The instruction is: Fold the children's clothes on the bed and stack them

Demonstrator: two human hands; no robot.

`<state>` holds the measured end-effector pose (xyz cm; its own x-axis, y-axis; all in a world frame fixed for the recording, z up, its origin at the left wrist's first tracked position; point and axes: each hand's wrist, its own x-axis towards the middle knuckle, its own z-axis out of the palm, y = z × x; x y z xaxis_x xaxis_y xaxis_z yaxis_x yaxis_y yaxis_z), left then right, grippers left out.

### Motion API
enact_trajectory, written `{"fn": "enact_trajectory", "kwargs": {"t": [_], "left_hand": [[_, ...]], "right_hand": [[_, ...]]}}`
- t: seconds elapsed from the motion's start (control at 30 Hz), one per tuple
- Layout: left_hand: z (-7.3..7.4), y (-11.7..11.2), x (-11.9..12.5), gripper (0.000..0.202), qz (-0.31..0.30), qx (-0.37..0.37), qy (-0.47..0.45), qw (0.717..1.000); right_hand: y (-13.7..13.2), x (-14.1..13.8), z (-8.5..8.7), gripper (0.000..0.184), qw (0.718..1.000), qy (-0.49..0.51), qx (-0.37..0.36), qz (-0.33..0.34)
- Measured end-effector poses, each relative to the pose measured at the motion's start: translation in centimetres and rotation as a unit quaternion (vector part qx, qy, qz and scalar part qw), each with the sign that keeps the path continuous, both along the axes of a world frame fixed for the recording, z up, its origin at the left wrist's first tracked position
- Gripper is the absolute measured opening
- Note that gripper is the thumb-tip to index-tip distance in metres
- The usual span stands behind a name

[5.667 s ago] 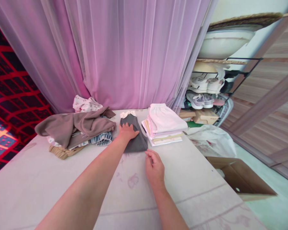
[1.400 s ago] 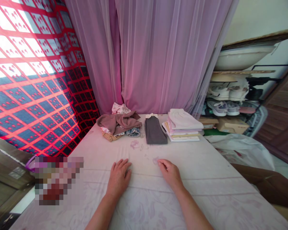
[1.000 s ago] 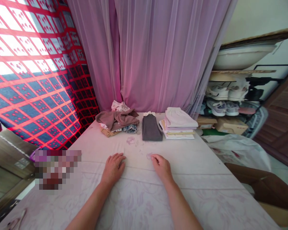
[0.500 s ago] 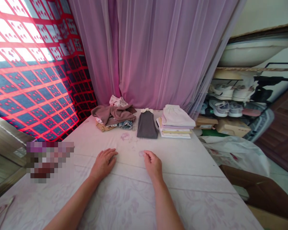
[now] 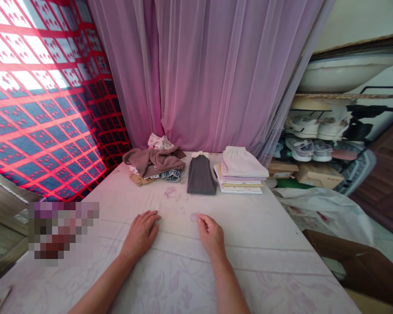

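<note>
My left hand (image 5: 143, 232) lies palm down on the pale flowered cloth (image 5: 180, 279), its fingers stretched out and holding nothing. To its right, my right hand (image 5: 212, 235) rests on the same cloth with its fingers curled closed; nothing shows in them. Beyond the hands lie dark grey folded trousers (image 5: 201, 175) with a light waistband. Left of them is a loose heap of clothes, topped by a brown garment (image 5: 157, 159), with a pink-patterned piece (image 5: 159, 141) behind. On the right is a neat stack of folded light clothes (image 5: 244, 168).
Purple curtains (image 5: 209, 78) hang behind the clothes, and a red-and-dark patterned cloth (image 5: 49, 117) hangs at left. A blurred patch (image 5: 63, 229) covers something at the left edge. Shoes (image 5: 309, 148) on a rack and an open cardboard box (image 5: 356, 266) stand right.
The view has tilted slightly, so the hands and clothes appear a little lower. Both hands keep the same pose on the cloth, and the clothes have not moved.
</note>
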<state>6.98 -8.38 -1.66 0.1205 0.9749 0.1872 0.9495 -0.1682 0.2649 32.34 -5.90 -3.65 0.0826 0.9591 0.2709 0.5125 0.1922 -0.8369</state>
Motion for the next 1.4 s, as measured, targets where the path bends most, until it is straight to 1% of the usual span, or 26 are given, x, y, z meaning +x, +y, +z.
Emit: {"fn": "enact_trajectory", "kwargs": {"t": [0.27,0.4,0.47,0.57,0.67,0.73,0.77,0.83,0.93,1.0,1.07,1.2,1.4], "left_hand": [[0.3,-0.4,0.5,0.03,0.007,-0.009,-0.019,1.0],[0.5,-0.6,0.8,0.032,0.009,-0.008,-0.031,0.999],[0.3,-0.7,0.8,0.034,0.01,-0.005,-0.038,0.999],[-0.3,-0.7,0.5,0.039,0.008,0.0,-0.053,0.999],[-0.8,-0.1,-0.4,0.045,-0.003,-0.007,-0.07,0.998],[-0.5,0.9,-1.4,0.049,0.006,-0.009,-0.066,0.998],[-0.2,1.8,-2.0,0.049,0.019,-0.004,-0.058,0.998],[1.0,3.9,-3.4,0.049,0.055,0.019,-0.039,0.998],[3.1,7.5,-5.4,0.05,0.111,0.045,-0.005,0.993],[4.3,9.7,-6.4,0.051,0.137,0.034,0.028,0.99],[5.0,11.3,-7.0,0.052,0.14,0.017,0.053,0.989],[5.5,13.3,-7.3,0.049,0.133,-0.005,0.065,0.989],[6.4,14.6,-7.0,0.051,0.149,-0.032,0.067,0.986]], "right_hand": [[-0.2,0.1,0.1,0.038,1.0,-0.016,0.009,-0.005],[-0.2,0.5,-0.1,0.04,1.0,-0.011,-0.007,0.0],[-0.1,0.7,-0.3,0.042,1.0,0.005,-0.022,-0.005],[-0.1,0.8,-0.6,0.045,0.999,0.026,-0.041,-0.014],[0.0,0.8,-0.9,0.047,0.997,0.034,-0.06,-0.019],[0.0,0.8,-0.9,0.048,0.997,0.036,-0.07,-0.026],[0.0,0.8,-0.9,0.049,0.996,0.037,-0.074,-0.03],[0.1,0.8,-0.8,0.05,0.995,0.038,-0.08,-0.038],[0.2,0.8,-0.8,0.052,0.995,0.041,-0.086,-0.043],[0.2,0.9,-0.8,0.052,0.994,0.043,-0.088,-0.043],[0.2,0.9,-0.9,0.052,0.994,0.046,-0.09,-0.041],[0.2,0.9,-0.8,0.05,0.995,0.046,-0.084,-0.035],[0.3,0.7,-0.6,0.049,0.995,0.058,-0.077,-0.033]]}}
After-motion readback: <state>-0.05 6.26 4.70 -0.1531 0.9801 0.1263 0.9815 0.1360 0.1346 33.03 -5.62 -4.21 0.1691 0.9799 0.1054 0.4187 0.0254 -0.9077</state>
